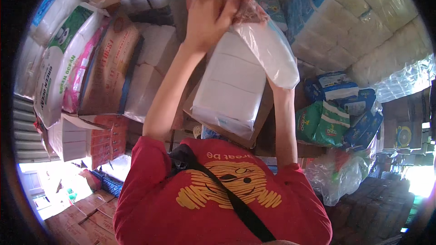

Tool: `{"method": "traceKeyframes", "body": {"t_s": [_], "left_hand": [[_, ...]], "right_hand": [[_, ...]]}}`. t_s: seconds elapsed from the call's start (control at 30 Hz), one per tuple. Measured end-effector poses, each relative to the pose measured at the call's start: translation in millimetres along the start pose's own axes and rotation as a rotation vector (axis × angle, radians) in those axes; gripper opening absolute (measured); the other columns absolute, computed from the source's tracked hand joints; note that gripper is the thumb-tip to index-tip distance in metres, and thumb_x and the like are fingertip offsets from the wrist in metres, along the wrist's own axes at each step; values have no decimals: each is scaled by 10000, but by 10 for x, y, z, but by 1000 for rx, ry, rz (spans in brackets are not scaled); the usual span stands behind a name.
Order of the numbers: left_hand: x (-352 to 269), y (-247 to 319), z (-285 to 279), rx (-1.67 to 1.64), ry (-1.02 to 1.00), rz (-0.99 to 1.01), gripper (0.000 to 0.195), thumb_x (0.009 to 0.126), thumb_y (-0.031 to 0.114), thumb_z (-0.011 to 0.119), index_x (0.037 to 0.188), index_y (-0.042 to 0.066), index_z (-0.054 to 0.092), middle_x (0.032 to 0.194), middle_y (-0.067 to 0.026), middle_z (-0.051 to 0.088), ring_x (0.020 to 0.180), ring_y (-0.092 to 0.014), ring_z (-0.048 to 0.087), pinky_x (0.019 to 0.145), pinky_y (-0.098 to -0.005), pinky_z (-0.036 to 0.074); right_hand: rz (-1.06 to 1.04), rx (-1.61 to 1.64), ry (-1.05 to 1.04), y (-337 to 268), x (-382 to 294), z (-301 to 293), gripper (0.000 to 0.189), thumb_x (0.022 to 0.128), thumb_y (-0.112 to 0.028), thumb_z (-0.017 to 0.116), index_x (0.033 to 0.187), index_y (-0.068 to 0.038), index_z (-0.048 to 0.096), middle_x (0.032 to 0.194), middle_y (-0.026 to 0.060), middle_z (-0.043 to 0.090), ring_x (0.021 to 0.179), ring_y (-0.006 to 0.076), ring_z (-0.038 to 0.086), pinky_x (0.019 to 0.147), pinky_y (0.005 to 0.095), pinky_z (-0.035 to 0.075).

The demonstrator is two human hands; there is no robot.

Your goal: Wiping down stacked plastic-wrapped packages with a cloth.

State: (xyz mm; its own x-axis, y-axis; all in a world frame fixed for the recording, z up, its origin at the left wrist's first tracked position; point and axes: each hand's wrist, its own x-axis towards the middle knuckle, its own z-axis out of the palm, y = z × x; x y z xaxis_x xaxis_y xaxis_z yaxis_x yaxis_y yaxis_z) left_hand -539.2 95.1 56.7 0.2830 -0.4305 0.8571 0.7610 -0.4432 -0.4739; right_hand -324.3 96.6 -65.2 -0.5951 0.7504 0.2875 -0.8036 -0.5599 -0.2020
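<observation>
My left hand (213, 12) grips a reddish-brown cloth (250, 6), pressed against the upper end of a white pack in clear plastic (272, 51). That pack is tilted and raised in front of me. My right forearm reaches up behind its lower end, so the pack hides my right hand, which appears to support it from beneath. Below my arms, a stack of white plastic-wrapped packs (231, 78) sits in an open cardboard box (259, 132) close to my chest.
To the left stand a brown printed carton (110, 64), a green-and-white package (59, 61) and white packs (146, 68). Green (323, 122) and blue packages (362, 126) lie to the right. Large plastic-wrapped bales (344, 30) rise at the upper right. A clear plastic bag (340, 177) hangs below.
</observation>
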Motion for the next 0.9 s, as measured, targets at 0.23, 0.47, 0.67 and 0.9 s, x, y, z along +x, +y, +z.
{"method": "traceKeyframes", "body": {"t_s": [0.23, 0.47, 0.67, 0.9], "left_hand": [[372, 1125, -346, -155, -641, -553, 373, 823, 338, 462, 1070, 100, 609, 1252, -84, 502, 1167, -333, 444, 1016, -502, 276], [404, 913, -471, -144, -673, -509, 377, 825, 379, 471, 1023, 109, 645, 1135, -84, 586, 1106, -286, 502, 977, -446, 333], [90, 335, -675, 20, -496, -670, 319, 860, 255, 437, 1005, 32, 614, 1062, -137, 594, 1027, -339, 517, 928, -465, 342], [367, 1273, -490, -78, -584, -501, 315, 791, 388, 495, 917, 131, 627, 1090, -24, 590, 1082, -295, 506, 1005, -519, 294]], "right_hand": [[185, 448, -131, 179, -87, -60, 504, 946, -320, 353, 1367, -57, 272, 1388, 84, 339, 1247, 211, 353, 1052, 356, 294], [-476, -1440, 24, 320, -37, 520, 532, 870, -338, 480, 1286, -20, 389, 1271, 133, 470, 1159, 273, 463, 979, 392, 376], [-79, -268, 453, 208, 43, 400, 448, 860, -335, 463, 1171, -16, 497, 1085, 147, 583, 959, 272, 581, 865, 396, 468], [-199, -1092, 126, 356, -143, 240, 460, 890, -365, 425, 1241, -68, 447, 1147, 92, 551, 1047, 194, 532, 918, 335, 432]]}}
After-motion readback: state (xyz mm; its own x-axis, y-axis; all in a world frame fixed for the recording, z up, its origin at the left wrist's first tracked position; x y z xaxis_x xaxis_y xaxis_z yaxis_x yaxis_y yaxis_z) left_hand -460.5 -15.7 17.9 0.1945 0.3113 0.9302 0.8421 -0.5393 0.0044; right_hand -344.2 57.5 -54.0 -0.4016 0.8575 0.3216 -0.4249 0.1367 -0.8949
